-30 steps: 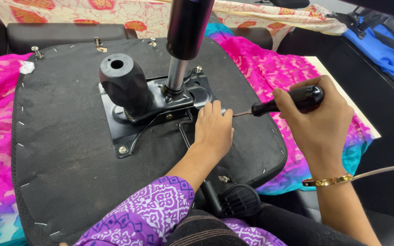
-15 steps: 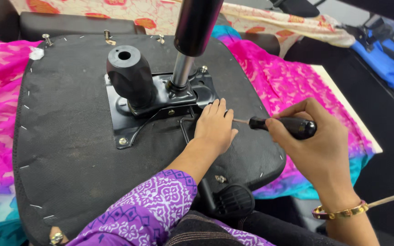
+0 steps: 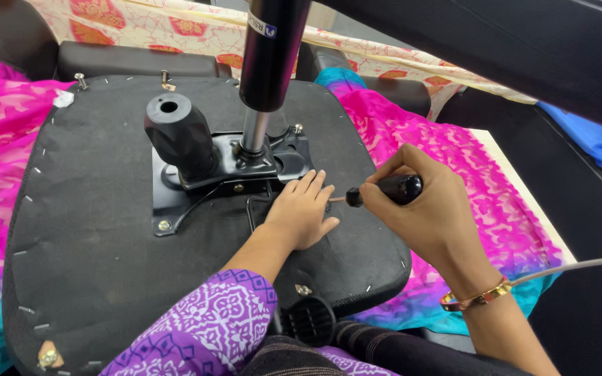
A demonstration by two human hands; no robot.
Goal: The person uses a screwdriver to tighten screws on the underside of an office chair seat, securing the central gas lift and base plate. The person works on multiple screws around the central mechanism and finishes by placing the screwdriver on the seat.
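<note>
An upturned office chair seat (image 3: 106, 264) lies underside-up, its black fabric cover stapled along the rim, and everything else is placed from it. Bolted near the seat's middle is a black metal mechanism plate (image 3: 224, 177), flat and glossy, with a silver screw (image 3: 165, 225) at its near-left corner; from the plate rise a chunky black plastic knob (image 3: 175, 136) with a round hole in its top and a gas-lift cylinder (image 3: 267, 63), black above a bright steel rod. The left hand (image 3: 301, 212) rests palm-down on the seat fabric just right of the plate, fingers straight and together, holding nothing. The right hand (image 3: 430, 209) hovers over the seat's right edge, curled tight around the dark, smooth handle of a screwdriver (image 3: 384, 189), whose thin shaft points left and ends at the left hand's fingertips; whether it touches a screw cannot be told. A gold bangle (image 3: 479, 299) circles the right wrist. Bright pink patterned cloth (image 3: 426, 139) spreads under the seat on both sides.
</note>
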